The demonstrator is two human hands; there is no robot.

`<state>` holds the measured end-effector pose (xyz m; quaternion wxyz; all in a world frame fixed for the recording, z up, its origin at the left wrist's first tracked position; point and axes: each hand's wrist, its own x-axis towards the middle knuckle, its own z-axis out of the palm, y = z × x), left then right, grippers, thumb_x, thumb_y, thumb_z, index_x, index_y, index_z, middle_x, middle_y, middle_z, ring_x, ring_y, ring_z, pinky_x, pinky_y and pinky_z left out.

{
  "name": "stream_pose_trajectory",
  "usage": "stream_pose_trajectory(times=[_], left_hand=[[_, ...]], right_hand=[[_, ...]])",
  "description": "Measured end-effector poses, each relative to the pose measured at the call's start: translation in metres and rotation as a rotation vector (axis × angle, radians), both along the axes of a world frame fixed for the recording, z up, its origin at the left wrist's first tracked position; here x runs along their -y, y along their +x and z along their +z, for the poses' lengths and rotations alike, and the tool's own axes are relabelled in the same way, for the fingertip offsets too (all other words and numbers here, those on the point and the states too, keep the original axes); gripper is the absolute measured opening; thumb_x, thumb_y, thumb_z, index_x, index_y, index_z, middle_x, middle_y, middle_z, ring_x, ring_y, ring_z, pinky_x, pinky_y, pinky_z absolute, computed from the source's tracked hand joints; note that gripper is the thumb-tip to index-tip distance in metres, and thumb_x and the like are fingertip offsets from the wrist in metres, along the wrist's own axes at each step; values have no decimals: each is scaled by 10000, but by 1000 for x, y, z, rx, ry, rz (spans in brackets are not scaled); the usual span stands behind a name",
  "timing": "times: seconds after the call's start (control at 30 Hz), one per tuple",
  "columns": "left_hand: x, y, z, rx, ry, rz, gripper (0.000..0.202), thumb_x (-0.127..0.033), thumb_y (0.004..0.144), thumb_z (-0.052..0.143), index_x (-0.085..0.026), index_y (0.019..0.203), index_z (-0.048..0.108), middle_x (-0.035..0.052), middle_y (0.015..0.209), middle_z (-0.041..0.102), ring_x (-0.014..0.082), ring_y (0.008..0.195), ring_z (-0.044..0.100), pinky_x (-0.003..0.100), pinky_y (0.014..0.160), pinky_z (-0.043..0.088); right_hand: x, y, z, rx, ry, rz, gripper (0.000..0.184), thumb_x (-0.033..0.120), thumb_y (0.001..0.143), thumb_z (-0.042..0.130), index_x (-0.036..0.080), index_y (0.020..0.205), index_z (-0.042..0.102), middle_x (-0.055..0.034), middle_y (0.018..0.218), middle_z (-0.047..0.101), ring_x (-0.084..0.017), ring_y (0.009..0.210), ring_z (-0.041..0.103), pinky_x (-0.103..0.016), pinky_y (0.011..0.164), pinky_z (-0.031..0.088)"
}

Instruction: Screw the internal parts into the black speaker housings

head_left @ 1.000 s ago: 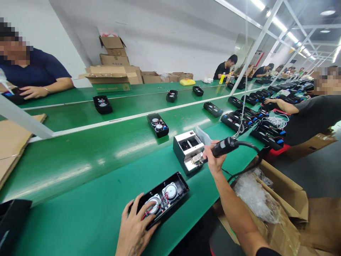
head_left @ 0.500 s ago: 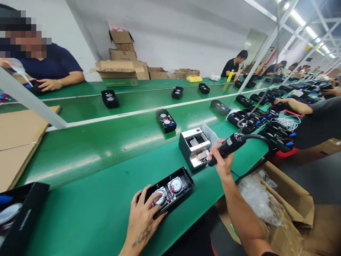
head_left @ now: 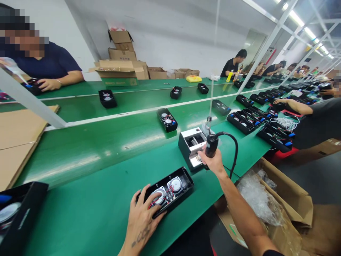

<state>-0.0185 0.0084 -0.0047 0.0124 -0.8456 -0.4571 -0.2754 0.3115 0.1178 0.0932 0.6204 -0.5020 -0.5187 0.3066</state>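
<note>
My left hand [head_left: 144, 213] grips the near end of a black speaker housing [head_left: 183, 199], thumb on the near wall and fingers over the far wall. Inside the housing sit two round speakers [head_left: 175, 184] with red and black wires. My right hand [head_left: 213, 161] is wrapped round a black electric screwdriver [head_left: 212, 145], which hangs upright from a cord, its cable looping to the right. The screwdriver's tip is hidden behind my hand. Beside that hand stands a screw feeder [head_left: 186, 151], a dark box with a silvery top.
More open speaker housings lie on the green bench, one at the near left [head_left: 26, 213] and one across the middle [head_left: 167, 120]. Several stand in rows at right. A cardboard box with plastic wrap [head_left: 258, 195] is below the bench edge. Co-workers sit opposite and at right.
The screwdriver has swung from tilted to upright, and my right hand has shifted slightly left with it, close to the screw feeder. My left hand and the housing stay in place.
</note>
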Motion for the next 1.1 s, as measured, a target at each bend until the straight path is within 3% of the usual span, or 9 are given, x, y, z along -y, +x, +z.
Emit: stream_pose_trajectory(times=[0.07, 0.13, 0.23, 0.37, 0.53, 0.7, 0.9, 1.1], left_hand=[[1, 1, 0, -1, -4, 2, 106, -277, 873, 818, -311, 780, 778, 1, 1194, 828, 400, 1418, 586, 628, 1168, 424], [1, 1, 0, -5, -9, 3, 103, -279, 871, 821, -310, 784, 777, 2, 1200, 826, 404, 1423, 584, 631, 1174, 418], [1, 0, 0, -5, -10, 6, 105, -286, 875, 818, -310, 783, 774, 4, 1195, 826, 410, 1417, 587, 633, 1165, 422], [0, -1, 1, -4, -9, 2, 104, -282, 876, 820, -307, 787, 774, 8, 1201, 823, 400, 1414, 595, 621, 1172, 422], [2, 0, 0, 8, -16, -4, 101, -252, 835, 866, -308, 815, 784, -5, 1223, 818, 413, 1417, 579, 628, 1179, 393], [5, 4, 3, 1, -35, 4, 126, -250, 805, 906, -304, 841, 797, 4, 1215, 814, 414, 1438, 565, 621, 1204, 371], [7, 6, 6, 25, -68, 14, 134, -264, 807, 925, -304, 867, 811, 3, 1229, 817, 426, 1440, 567, 640, 1200, 378], [8, 9, 2, 59, -68, 23, 175, -363, 774, 974, -316, 824, 814, -19, 1215, 827, 411, 1442, 580, 638, 1217, 379]], right_hand=[[9, 1, 2, -42, 6, 15, 357, 450, 859, 864, 238, 1006, 617, 116, 506, 571, -121, 386, 490, -275, 433, 446], [13, 1, 5, -93, 92, -66, 343, 412, 896, 834, 243, 1068, 590, 128, 523, 575, -121, 405, 514, -277, 477, 471], [5, 0, 9, -133, 210, -199, 344, 406, 906, 819, 253, 1043, 543, 134, 531, 576, -118, 415, 527, -287, 526, 494], [-12, -3, 12, -128, 174, -199, 377, 426, 871, 845, 253, 964, 523, 126, 506, 567, -116, 401, 504, -289, 504, 476], [-11, -2, 20, -82, 11, 7, 378, 394, 791, 893, 244, 916, 570, 117, 485, 552, -108, 390, 484, -266, 450, 431], [23, -13, 17, -152, -166, 354, 367, 344, 818, 909, 248, 950, 581, 126, 480, 544, -94, 356, 452, -238, 413, 394], [68, -72, 15, -461, -3, 586, 307, 369, 957, 827, 297, 1077, 553, 151, 545, 496, -70, 338, 391, -189, 378, 347], [77, -125, 8, -512, 106, 602, 272, 370, 1012, 777, 316, 1114, 532, 153, 596, 481, -64, 359, 405, -186, 405, 397]])
